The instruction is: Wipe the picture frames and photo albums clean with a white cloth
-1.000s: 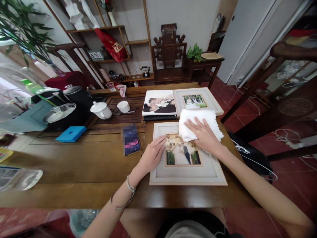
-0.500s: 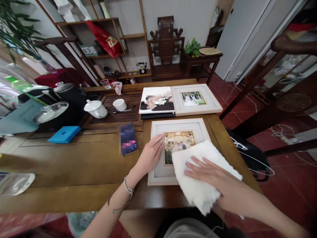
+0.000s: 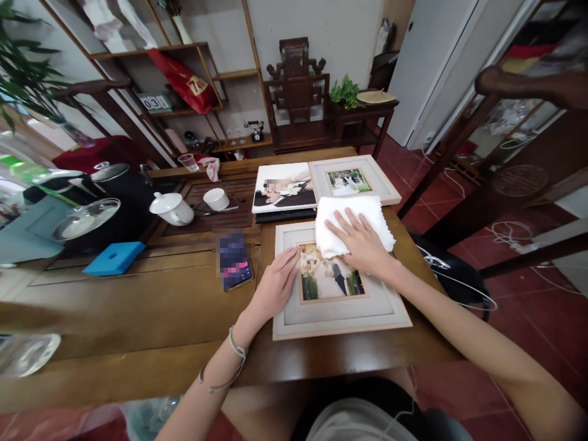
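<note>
A pale wooden picture frame (image 3: 342, 320) lies flat near the table's edge, with a small wedding photo (image 3: 328, 282) in its middle. My left hand (image 3: 278, 285) rests on its left side, fingers stretched flat beside the photo. On the frame's upper right, a folded white cloth (image 3: 328, 211) lies under my right hand (image 3: 361, 242). That hand presses flat on it with the fingers spread. The cloth hides the frame's top right part and the photo's upper right corner.
Behind are a second framed photo (image 3: 353, 180) and a white-bordered photo panel (image 3: 285, 187). A phone (image 3: 234, 263) lies to the left. Beyond it are a blue block (image 3: 114, 257), a lidded white cup (image 3: 172, 208) and a small white bowl (image 3: 215, 199). A dark chair (image 3: 519, 177) stands at right.
My right hand has pushed the white cloth from the frame's lower right up to its upper right, uncovering the lower part of the photo. My left hand stays on the frame's left side.
</note>
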A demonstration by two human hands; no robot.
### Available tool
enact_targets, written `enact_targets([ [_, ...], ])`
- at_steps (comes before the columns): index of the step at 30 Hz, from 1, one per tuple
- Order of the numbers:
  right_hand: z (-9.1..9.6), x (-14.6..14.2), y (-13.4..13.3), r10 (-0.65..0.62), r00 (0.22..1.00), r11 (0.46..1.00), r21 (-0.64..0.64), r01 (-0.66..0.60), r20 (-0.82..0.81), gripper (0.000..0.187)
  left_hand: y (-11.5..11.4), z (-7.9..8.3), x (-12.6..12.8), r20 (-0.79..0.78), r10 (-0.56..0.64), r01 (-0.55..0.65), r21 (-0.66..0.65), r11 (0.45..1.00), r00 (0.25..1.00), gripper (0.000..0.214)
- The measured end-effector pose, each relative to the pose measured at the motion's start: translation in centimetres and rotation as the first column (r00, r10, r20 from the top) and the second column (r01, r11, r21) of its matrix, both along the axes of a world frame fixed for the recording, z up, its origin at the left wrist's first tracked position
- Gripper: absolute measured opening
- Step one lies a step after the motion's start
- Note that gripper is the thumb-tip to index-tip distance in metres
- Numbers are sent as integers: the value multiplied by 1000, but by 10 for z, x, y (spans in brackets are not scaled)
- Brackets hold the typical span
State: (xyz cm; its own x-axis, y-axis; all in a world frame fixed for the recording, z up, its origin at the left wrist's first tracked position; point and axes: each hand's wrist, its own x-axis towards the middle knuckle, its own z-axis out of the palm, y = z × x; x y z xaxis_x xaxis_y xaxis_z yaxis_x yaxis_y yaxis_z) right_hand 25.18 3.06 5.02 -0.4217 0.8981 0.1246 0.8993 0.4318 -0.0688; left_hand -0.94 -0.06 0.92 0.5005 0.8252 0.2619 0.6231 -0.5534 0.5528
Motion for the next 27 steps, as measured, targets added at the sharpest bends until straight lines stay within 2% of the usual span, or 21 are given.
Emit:
enact_targets([
  [3,2,-6,-40,47,998,996,-80,-44,29,87,0,-1,0,2,0,0,12,1000,1000,45],
  [5,12,-8,-78,71,997,978,-197,-63,32,88,-1,-2,0,3,4,-4,10,1000,1000,44],
  [7,26,-8,-115,121,993,935,-335,-117,-9,94,-1,-2,0,3,11,-11,2,1000,1000,44],
  [9,41,-7,-144,197,976,862,-457,-218,-94,100,-1,-2,0,6,11,-11,1,1000,1000,44],
  [11,48,-6,-159,240,956,805,-517,-292,-168,101,0,-2,1,13,6,-6,10,1000,1000,44],
  [12,48,-6,-160,245,950,794,-523,-311,-193,100,0,-2,1,17,3,-3,14,1000,1000,44],
  [13,44,-6,-157,242,947,797,-514,-317,-210,100,0,-1,1,20,0,0,16,1000,1000,44],
  [15,32,-6,-140,218,952,841,-454,-295,-214,99,0,-1,0,20,-4,4,17,1000,1000,45],
  [18,10,-5,-97,142,982,948,-268,-172,-127,95,1,-2,-1,18,-24,23,30,999,1000,46],
  [20,2,-2,-62,67,996,989,-126,-74,-53,89,2,-3,-2,20,-36,35,38,999,999,45],
  [22,0,0,-29,5,1000,999,-37,-5,-3,85,3,-3,-3,19,-37,37,35,999,999,45],
  [24,2,-1,-5,-28,999,1000,-7,29,28,83,3,-4,-3,18,-31,31,27,999,999,45],
  [27,5,-8,1,-6,999,999,-41,7,44,81,2,-4,-3,28,-16,16,20,1000,999,46],
])
